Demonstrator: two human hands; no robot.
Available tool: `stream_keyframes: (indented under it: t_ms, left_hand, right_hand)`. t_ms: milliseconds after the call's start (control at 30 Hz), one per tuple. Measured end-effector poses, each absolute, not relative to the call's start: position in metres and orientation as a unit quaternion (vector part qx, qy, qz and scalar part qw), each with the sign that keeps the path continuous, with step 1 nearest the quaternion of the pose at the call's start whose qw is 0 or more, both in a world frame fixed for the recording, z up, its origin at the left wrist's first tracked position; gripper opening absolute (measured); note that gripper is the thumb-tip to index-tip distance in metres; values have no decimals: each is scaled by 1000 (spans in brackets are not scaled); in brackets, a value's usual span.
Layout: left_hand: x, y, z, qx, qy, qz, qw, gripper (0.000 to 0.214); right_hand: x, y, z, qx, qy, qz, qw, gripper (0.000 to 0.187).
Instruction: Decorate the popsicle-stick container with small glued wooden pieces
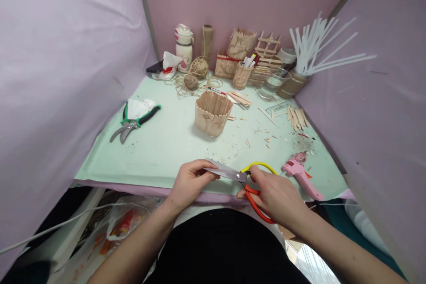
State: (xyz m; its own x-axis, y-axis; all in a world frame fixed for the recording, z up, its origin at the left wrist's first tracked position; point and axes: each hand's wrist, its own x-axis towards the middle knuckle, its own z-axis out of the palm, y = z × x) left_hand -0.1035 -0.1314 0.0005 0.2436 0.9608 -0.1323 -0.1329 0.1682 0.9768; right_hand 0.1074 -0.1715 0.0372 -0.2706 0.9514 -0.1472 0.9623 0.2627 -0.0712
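My right hand (278, 191) grips scissors (231, 173) by one yellow and one red handle, over the front edge of the table. The blades point left and stand slightly apart. My left hand (195, 182) is closed in a pinch at the blade tips, and whatever lies between its fingers is too small or hidden to make out. Beyond the hands stands a basket made of wooden sticks (213, 115), upright with a scalloped rim. Small wood scraps (268, 142) lie to its right.
Pruning shears (128, 126) lie at left, a pink glue gun (301, 173) at right. Behind stand a bottle (184, 49), twine balls (191, 81), a pen cup (242, 75), a glass of water (271, 84) and a holder of white glue sticks (294, 83). Wooden sticks (297, 118) lie near the right edge.
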Motion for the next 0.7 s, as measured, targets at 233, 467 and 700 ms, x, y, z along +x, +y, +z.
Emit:
stream_keyframes:
  t_ms: [233,467,700]
  left_hand:
    - [-103,-133,-3,447,431,424,660,8]
    - [-104,-130,3,261,446,422,745,21]
    - [-106,-126,1,224,442,431,754,22]
  right_hand:
    - [104,-168,40,639,754,-147,41,23]
    - [101,-161,44,659,691,-293,-55,37]
    - [94,-162,46,648,687,-319,-82,34]
